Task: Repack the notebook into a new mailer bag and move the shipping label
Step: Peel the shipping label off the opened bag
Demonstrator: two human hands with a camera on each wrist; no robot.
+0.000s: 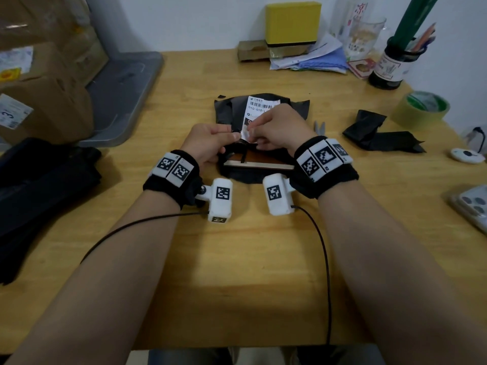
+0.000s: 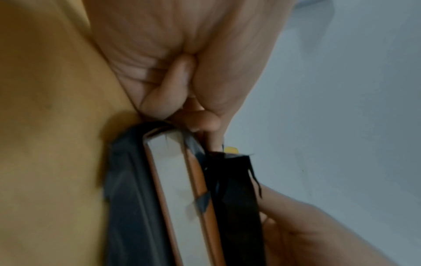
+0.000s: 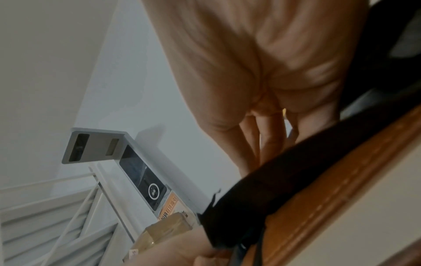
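Note:
A torn black mailer bag [image 1: 226, 111] lies mid-table with the white shipping label [image 1: 261, 106] stuck on top. The brown notebook [image 1: 263, 162] shows its page edge at the bag's open near end; in the left wrist view the notebook [image 2: 173, 180] sits inside the black film [image 2: 127, 198]. My left hand [image 1: 232, 134] pinches the bag's upper film beside the label. My right hand [image 1: 253, 133] pinches the label's lifted near corner. In the right wrist view my right hand's fingers [image 3: 268, 136] reach over the black film [image 3: 273, 180] and the notebook's cover [image 3: 330, 180].
Folded black mailer bags [image 1: 39, 180] lie at the left, a torn black piece [image 1: 382, 133] at the right. Scissors [image 1: 320, 127], a tape roll [image 1: 419, 109] and a phone [image 1: 471, 204] are on the right. Cardboard boxes [image 1: 47, 106] and a grey tray [image 1: 123, 93] stand at the back left.

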